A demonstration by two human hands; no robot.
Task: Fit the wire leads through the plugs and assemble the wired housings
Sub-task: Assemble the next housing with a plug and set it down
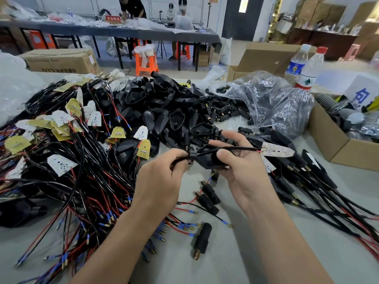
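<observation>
My right hand (pixel 242 167) grips a black housing (pixel 207 160) at the middle of the table. A black cable (pixel 235 149) runs over its top to a white LED board (pixel 276 152) sticking out to the right. My left hand (pixel 162 177) pinches the black cable where it leaves the housing's neck (pixel 191 155). A heap of empty black housings (pixel 168 111) lies behind. Wired LED boards (pixel 61 165) with red and black leads cover the left side. Loose black plugs (pixel 202 242) lie in front of my hands.
A clear bag of small plugs (pixel 270 99) sits at the right rear beside two water bottles (pixel 307 68). A cardboard box (pixel 340 144) stands at the right edge. Finished wired housings (pixel 303 177) lie to the right. People work at a far table (pixel 114 30).
</observation>
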